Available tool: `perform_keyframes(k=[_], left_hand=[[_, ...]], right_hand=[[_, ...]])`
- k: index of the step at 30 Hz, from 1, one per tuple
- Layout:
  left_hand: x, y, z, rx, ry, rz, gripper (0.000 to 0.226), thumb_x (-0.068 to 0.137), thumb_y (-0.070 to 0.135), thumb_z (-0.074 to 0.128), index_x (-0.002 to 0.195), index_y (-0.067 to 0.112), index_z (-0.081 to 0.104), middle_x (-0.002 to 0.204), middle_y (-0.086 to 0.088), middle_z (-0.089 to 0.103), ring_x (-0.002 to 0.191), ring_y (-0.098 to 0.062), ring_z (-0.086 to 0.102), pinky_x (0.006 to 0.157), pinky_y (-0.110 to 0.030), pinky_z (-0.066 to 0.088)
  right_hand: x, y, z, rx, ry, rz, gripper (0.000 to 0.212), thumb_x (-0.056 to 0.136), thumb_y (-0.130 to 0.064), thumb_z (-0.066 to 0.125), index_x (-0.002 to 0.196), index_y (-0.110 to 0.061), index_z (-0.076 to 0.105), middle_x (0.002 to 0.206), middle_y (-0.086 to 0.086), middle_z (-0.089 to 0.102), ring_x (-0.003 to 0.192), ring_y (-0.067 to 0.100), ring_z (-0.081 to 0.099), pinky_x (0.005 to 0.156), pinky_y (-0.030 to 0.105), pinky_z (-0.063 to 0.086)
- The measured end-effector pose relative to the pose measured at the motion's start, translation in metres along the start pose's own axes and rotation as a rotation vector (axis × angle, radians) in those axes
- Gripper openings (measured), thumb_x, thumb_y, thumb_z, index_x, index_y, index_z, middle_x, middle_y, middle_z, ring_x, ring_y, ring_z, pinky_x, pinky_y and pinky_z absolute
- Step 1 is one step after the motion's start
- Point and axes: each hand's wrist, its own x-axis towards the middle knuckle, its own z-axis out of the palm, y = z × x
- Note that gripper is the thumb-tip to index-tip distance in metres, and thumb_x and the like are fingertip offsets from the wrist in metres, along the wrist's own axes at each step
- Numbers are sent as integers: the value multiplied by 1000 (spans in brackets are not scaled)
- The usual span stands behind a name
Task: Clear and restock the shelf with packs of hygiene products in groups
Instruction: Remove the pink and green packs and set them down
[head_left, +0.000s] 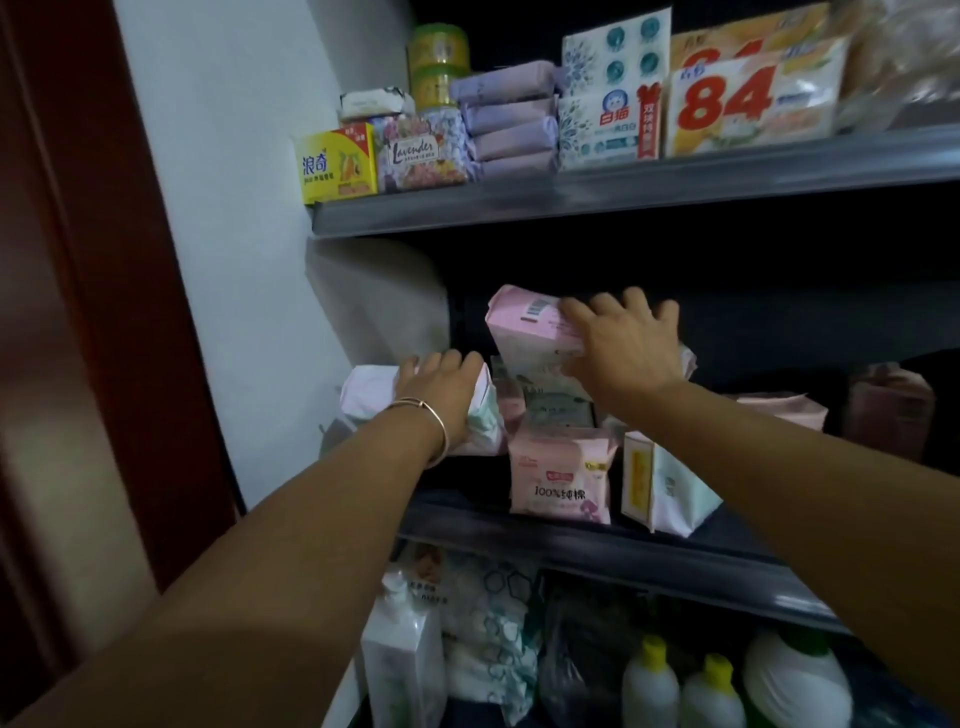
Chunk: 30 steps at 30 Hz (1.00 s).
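Two hands on shelf packs, right hand (626, 345) gripping upright pink pack (530, 332)

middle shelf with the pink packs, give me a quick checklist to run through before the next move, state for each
1. Right hand has the tall pink plastic pack with the barcode: ok, fingers lie over its top and side.
2. Left hand has the white and pale green soft pack: ok, it rests on top; full grip cannot tell.
3. Front pink pack printed 100% stands upright: ok.
4. White pack with yellow side label stable: not ok, it tilts near the dark metal middle shelf edge.
5. Room behind the packs: cannot tell, too dark.
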Motion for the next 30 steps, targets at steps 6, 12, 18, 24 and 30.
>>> perform_keyframes(k=[6, 12, 18, 24, 30], left_hand=[[-76, 15, -30, 28, -39, 19, 60, 80, 11, 58, 133, 11, 31, 136, -10, 36, 128, -28, 33, 108, -38, 22], [-173, 33, -4, -80, -133, 81, 67, 76, 8, 65, 134, 12, 32, 133, -10, 43, 123, -29, 41, 98, -34, 30], [-246, 44, 67, -143, -300, 140, 61, 82, 9, 64, 135, 10, 33, 133, -11, 46, 121, -28, 46, 91, -31, 31], [-294, 43, 194, -223, -420, 207, 22, 76, 4, 63, 73, 16, 44, 108, -16, 60, 104, -30, 59, 91, -37, 43], [-338, 43, 297, -384, -288, 254, 17, 67, 26, 61, 77, 13, 64, 72, -4, 65, 64, -22, 65, 62, -23, 52]], right_hand=[[-51, -8, -45, 130, -64, 19, 58, 88, -37, 58, 140, -23, 35, 130, 6, 47, 121, 30, 36, 98, 46, 28], [-137, -28, -45, 210, -258, -19, 56, 89, -43, 57, 136, -20, 38, 135, 10, 45, 127, 32, 34, 102, 48, 26], [-212, -57, 16, 224, -535, -22, 59, 89, -45, 56, 138, -19, 36, 140, 10, 39, 131, 32, 31, 104, 50, 26], [-276, -105, 119, 284, -750, -76, 58, 91, -43, 51, 140, -19, 32, 141, 10, 37, 130, 32, 30, 104, 49, 25], [-318, -153, 214, 398, -945, -95, 60, 90, -34, 53, 142, -18, 27, 142, 7, 33, 129, 29, 27, 104, 46, 24]])
